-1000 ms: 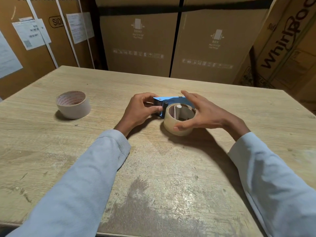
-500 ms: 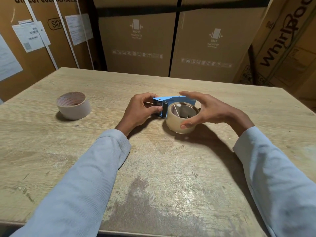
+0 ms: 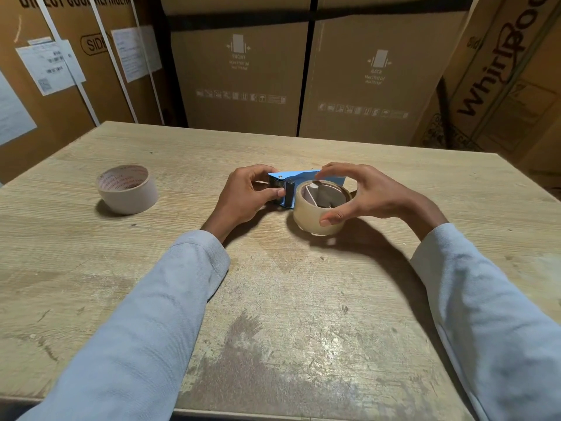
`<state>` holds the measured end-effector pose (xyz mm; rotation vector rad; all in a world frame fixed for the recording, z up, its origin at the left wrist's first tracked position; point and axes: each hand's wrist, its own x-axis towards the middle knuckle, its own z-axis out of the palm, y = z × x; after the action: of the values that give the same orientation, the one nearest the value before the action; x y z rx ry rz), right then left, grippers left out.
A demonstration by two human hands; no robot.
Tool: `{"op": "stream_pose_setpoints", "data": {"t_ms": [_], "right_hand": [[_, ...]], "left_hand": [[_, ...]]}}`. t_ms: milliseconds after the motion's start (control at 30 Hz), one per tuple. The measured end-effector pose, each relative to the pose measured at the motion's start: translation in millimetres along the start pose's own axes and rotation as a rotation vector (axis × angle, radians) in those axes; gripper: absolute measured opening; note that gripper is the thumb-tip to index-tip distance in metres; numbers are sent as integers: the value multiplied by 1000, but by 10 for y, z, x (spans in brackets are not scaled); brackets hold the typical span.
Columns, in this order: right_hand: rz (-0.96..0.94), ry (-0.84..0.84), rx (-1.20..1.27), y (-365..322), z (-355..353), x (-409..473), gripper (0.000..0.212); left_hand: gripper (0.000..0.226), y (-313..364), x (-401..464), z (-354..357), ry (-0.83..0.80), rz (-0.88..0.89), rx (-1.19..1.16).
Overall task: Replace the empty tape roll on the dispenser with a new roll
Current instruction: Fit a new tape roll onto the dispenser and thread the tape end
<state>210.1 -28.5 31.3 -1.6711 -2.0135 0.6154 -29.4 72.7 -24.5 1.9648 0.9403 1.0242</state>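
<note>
A blue tape dispenser (image 3: 300, 177) lies flat near the middle of the wooden table (image 3: 273, 299). My left hand (image 3: 246, 197) grips its left end, thumb against the dark roller. A clear tape roll (image 3: 315, 217) sits on the dispenser's white hub. My right hand (image 3: 364, 196) holds this roll, thumb on the near side and fingers arched over the far rim. A second roll (image 3: 127, 189), a pale cardboard core with red print inside, stands alone on the table to the left, well apart from both hands.
Tall cardboard appliance boxes (image 3: 303, 74) stand close behind the table's far edge, with more on the left and right. The table's near edge (image 3: 303, 413) runs across the bottom of the view. My two light blue sleeves reach in from below.
My right hand has shifted a little on the clear roll, fingers arching higher over its far rim. The left hand and the pale roll have stayed put.
</note>
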Motion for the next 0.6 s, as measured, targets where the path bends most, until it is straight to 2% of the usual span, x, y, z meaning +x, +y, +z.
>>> {"op": "stream_pose_setpoints", "data": {"t_ms": [200, 433, 500, 600], "right_hand": [[-12, -14, 10, -25, -18, -18, 78], [17, 2, -159, 27, 162, -13, 110], [15, 36, -140, 70, 231, -12, 111], [23, 88, -146, 66, 266, 7, 110]], "left_hand": [[33, 18, -8, 0, -2, 11, 13], [34, 13, 2, 2, -18, 21, 14], [39, 6, 7, 8, -5, 34, 22], [58, 24, -4, 35, 1, 82, 115]]}}
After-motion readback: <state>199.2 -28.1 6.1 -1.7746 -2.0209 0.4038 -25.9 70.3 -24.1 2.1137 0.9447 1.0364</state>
